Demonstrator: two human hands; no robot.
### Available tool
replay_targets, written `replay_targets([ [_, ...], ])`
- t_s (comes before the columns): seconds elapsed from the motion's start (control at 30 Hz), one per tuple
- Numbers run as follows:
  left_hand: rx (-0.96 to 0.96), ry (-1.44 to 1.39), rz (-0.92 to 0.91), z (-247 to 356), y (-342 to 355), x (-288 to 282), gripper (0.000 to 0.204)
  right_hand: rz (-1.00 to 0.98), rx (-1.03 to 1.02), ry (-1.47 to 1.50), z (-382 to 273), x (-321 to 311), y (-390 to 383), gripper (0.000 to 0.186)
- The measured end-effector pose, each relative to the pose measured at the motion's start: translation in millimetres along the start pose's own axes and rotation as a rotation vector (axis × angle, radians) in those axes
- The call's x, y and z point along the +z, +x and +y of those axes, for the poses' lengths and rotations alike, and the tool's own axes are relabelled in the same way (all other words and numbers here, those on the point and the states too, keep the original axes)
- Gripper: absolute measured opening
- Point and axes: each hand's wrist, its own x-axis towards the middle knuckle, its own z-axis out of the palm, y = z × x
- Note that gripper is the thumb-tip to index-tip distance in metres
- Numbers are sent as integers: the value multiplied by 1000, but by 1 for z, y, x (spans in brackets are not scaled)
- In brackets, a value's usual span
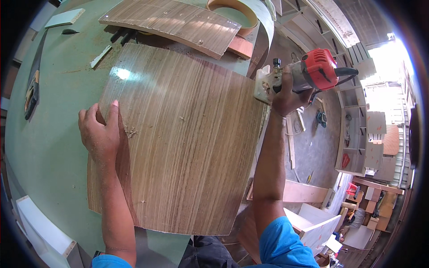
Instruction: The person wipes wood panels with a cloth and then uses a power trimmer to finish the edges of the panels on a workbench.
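A wood-grain laminated panel lies flat on the green tabletop, with small piles of shavings on it. My left hand grips its left edge, the thumb on the upper face and the fingers over the side. At the panel's right edge, my right hand is wrapped round the body of a red and grey trim router, which is tilted on its side. The router's pale base plate faces the panel's edge near its far right corner. Whether the bit touches the wood is hidden.
Beyond the panel lie another wood-grain board and a roll of edge banding. A handsaw rests on the green table at left. White shelving and a teal power tool are on the floor at right.
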Motion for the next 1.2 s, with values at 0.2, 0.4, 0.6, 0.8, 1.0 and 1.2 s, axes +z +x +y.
replay_targets([
  [0.2,-8,11,-25,-2,-2,4,62,-6,99,65,8,-3,-3,63],
  [0.4,-6,21,-9,2,-3,3,61,-33,125,22,19,-12,3,64],
  [0.6,18,-1,94,-13,3,14,58,65,65,81,24,-11,20,66],
  [0.8,270,-150,394,46,-39,-10,28,87,179,52,-23,-125,21,46],
  [1.0,760,-470,-78,256,-115,52,62,194,297,-118,-90,-277,-12,32],
  [1.2,671,-63,-204,293,-122,106,49,235,384,-210,-155,-354,-45,34],
])
